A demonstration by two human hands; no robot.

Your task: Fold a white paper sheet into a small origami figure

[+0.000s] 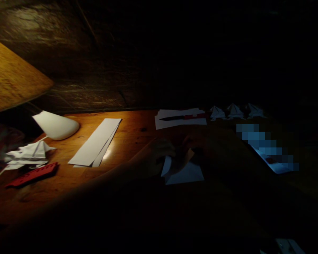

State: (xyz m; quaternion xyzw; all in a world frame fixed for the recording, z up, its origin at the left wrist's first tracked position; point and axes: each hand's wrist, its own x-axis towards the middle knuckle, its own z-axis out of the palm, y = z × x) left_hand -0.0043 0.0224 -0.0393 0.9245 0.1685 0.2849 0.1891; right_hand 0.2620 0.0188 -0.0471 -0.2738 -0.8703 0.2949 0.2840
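A partly folded sheet of white paper [187,173] lies in shadow in front of me, with one flap raised and creases near its right side. My left hand [159,151] comes in from the lower left, its fingers curled onto the paper's upper left edge. Faintly lit, my right hand [194,143] is bent over the paper's far side, by the raised flap. Darkness hides most of its fingers. Beyond both hands, a knife [182,117] with a red handle rests on a stack of cut paper [180,124].
Long paper strips [95,143] lie on the wooden table [132,130] at left. Near the lamp base [58,125] are folded paper [30,154] and a red object with cutouts [33,174]. Several folded paper shapes [233,111] line the back right, behind a lit phone [270,160].
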